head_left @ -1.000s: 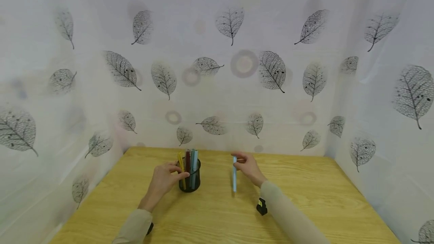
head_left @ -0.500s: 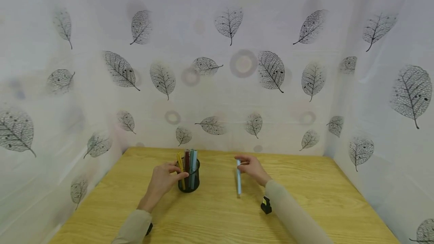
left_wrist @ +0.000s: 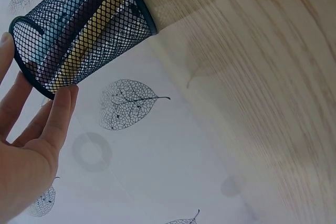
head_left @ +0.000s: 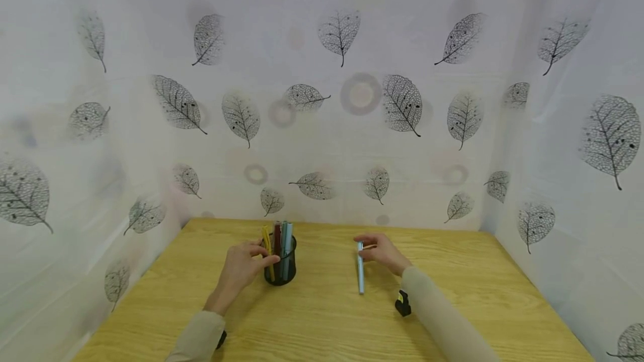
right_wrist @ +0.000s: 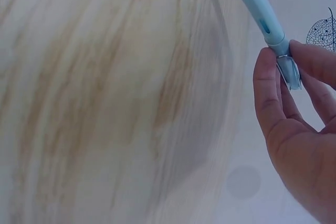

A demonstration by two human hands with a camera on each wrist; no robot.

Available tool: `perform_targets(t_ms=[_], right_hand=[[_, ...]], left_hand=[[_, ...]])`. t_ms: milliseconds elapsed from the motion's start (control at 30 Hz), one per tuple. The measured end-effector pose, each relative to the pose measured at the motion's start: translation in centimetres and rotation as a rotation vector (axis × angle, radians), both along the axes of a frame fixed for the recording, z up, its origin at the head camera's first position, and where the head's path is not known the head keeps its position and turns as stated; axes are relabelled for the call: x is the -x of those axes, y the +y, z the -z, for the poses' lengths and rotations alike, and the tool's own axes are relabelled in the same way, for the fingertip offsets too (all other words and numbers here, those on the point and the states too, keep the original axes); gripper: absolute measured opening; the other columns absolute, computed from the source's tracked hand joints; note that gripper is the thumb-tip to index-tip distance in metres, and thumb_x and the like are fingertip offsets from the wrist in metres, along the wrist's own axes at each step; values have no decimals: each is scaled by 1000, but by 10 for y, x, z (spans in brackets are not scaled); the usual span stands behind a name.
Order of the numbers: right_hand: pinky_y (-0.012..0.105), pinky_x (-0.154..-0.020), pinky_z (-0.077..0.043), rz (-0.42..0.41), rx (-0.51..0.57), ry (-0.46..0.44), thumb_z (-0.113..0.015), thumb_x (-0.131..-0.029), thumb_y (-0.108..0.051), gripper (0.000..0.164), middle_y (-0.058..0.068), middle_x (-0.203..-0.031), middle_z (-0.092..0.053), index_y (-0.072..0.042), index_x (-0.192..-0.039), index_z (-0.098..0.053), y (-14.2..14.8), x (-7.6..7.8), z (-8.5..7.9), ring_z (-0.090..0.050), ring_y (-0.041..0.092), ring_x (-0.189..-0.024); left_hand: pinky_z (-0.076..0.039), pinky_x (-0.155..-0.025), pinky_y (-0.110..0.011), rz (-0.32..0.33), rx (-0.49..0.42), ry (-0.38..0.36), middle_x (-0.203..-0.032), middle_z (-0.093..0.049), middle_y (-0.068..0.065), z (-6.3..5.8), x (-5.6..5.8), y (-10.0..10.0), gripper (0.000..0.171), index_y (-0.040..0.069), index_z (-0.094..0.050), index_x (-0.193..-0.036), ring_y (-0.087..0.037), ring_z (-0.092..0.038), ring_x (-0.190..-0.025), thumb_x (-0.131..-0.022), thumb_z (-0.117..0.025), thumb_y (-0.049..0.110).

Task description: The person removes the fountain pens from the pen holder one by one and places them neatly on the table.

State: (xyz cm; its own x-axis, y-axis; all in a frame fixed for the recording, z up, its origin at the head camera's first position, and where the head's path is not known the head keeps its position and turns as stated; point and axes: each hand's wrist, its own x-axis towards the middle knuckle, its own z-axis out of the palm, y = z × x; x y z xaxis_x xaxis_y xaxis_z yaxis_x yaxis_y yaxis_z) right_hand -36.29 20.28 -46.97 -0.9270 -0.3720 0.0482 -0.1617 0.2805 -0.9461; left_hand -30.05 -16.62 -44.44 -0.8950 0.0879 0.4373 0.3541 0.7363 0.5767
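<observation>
My left hand (head_left: 242, 267) grips the rim of a black mesh pen holder (head_left: 290, 268), which stands upright on the table. Several pens lean inside it: yellow (head_left: 267, 239), dark red (head_left: 277, 239) and bluish ones. In the left wrist view the thumb and fingertips sit at the holder's rim (left_wrist: 32, 83). To the right, my right hand (head_left: 382, 251) pinches a light blue pen (head_left: 360, 275) by its upper end, and the pen points down toward the table. The right wrist view shows a metal clip (right_wrist: 289, 69) on the pinched end; the pen's other end runs out of frame.
The wooden table (head_left: 312, 323) reaches back to a white curtain (head_left: 322, 144) printed with leaves, which also hangs on both sides. Small black devices (head_left: 403, 303) sit at the wrists below the sleeves.
My right hand has moved a little to the right and nearer to me, carrying the light blue pen along. The left hand stays at the pen holder.
</observation>
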Motion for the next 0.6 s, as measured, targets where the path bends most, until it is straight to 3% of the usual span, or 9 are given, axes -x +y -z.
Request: perform_targets(t_ms=[600], right_hand=[[41,-86,-58,-31,20,-30,-61,-90,7,54,41,-126,-49,15,-140,-40,18,5,9,-66,23,-96]], left_hand=[[-56,-85,-49,-9,-21,-43,-121,-67,-20,-1,-1,0,22,16,-77,-77,-38,-64,-112,-79,-81,38]])
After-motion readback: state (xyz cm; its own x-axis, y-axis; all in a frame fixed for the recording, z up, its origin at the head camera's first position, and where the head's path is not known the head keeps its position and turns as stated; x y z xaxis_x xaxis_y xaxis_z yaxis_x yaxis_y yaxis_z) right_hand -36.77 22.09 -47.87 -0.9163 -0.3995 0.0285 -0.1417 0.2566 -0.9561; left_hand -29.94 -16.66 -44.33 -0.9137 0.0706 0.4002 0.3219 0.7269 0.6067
